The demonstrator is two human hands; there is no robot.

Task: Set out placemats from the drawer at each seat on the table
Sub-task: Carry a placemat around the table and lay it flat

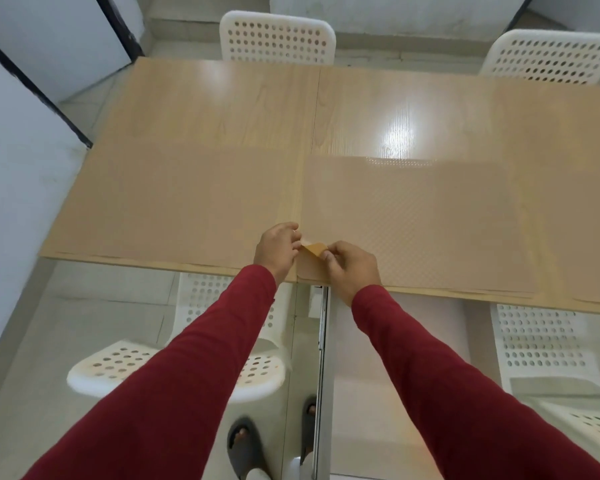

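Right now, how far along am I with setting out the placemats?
Done: one placemat seems to lie flat at the near left seat. In hand: your left hand and right hand pinch a lifted corner of the placemat stack at the near right seat. Left: the table's far side, by two chairs, looks bare.

Both hands (317,252) pinch the placemat's (413,223) lifted corner.

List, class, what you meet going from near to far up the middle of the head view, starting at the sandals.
Sandals → sleeves → hands pinching a placemat corner → bare table → far chair.
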